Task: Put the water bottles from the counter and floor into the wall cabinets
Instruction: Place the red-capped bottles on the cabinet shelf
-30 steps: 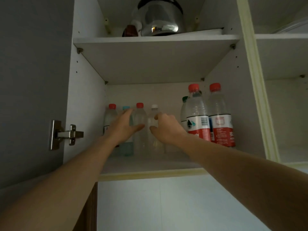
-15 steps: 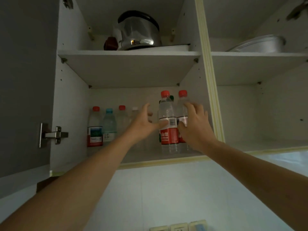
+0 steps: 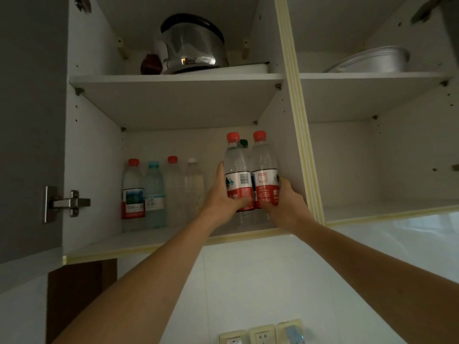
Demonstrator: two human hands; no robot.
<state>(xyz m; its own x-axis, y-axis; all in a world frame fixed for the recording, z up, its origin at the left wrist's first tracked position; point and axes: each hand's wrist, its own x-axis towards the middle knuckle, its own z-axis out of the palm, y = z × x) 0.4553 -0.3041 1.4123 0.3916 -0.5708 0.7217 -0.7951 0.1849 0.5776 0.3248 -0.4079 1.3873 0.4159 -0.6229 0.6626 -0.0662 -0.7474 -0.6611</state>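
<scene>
A: Where are the two red-capped bottles [image 3: 250, 175]?

B: On the lower shelf [image 3: 159, 240], at its 3 o'clock end; one is gripped by the left hand [image 3: 224, 198], one by the right hand [image 3: 285, 202].

A: The step?

B: Placement, judged nearly done. A push backward is called for; the divider [image 3: 301, 145] lies just beside, open room at 9 o'clock.

lower shelf [image 3: 104, 240], water bottles [image 3: 154, 192] standing
</scene>
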